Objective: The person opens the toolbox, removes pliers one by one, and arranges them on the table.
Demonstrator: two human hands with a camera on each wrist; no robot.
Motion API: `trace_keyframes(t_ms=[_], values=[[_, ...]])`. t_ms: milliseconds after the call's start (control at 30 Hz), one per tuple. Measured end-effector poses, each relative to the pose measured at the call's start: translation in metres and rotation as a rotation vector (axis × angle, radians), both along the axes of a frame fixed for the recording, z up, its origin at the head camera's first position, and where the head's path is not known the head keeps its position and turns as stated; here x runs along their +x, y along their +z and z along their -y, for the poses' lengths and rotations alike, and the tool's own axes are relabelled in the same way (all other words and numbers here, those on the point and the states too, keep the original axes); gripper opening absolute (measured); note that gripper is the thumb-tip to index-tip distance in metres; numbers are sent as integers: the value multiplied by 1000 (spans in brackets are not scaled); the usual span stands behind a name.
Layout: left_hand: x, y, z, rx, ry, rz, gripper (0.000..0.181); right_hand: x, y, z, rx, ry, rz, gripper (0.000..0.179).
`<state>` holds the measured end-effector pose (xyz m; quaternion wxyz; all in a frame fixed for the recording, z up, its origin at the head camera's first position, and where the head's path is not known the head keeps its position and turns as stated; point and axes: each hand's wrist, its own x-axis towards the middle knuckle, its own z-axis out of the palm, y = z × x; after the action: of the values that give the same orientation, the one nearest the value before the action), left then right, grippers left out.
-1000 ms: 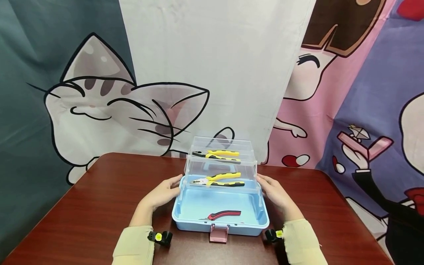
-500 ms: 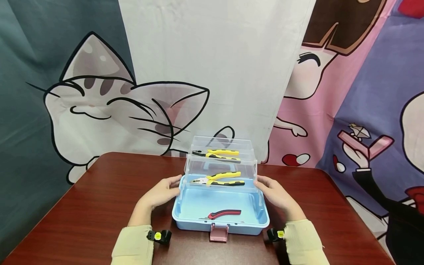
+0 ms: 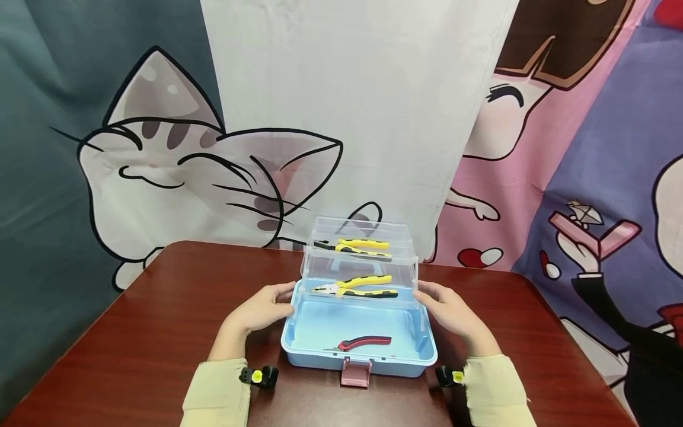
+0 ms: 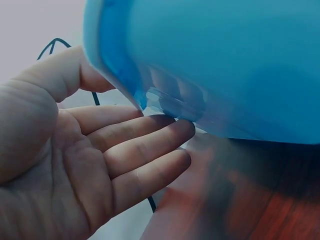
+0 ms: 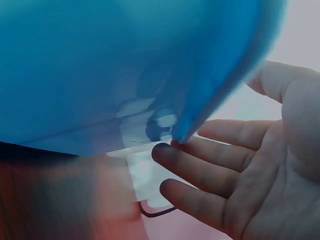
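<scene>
A light blue toolbox stands open on the table, its clear trays raised in steps at the back. Yellow-and-black pliers lie in the lower tray, and similar pliers in the upper one. Red-and-black pliers rest on the box floor. My left hand touches the box's left side, thumb at the rim, the other fingers fairly straight beneath. On the right side my right hand rests likewise, its fingers extended. The wrist views hide the tools.
A pink latch hangs at the box's front. The reddish-brown wooden table extends to both sides and in front. Behind it hangs a cartoon-printed cloth. Black wrist cameras sit at both cuffs.
The whole head view has shifted slightly, moving the scene a little right and up. My right thumb has come forward along the box's side. Box and tools look unmoved.
</scene>
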<state>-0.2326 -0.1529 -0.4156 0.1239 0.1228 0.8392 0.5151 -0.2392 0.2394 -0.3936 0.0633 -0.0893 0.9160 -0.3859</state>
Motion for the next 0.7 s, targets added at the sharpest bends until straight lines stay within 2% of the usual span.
trace_keyframes(t_ms=[133, 200, 433, 700], values=[[-1, -1, 0, 8, -10, -1, 66, 1, 4, -2, 0, 19, -30, 60], [0, 0, 0, 5, 6, 4, 66, 1, 6, -1, 8, 38, -42, 59], [1, 3, 0, 3, 11, 4, 67, -5, 26, -4, 117, 69, -121, 57], [0, 2, 0, 4, 6, 0, 67, -13, 48, 0, 227, 99, -197, 54]])
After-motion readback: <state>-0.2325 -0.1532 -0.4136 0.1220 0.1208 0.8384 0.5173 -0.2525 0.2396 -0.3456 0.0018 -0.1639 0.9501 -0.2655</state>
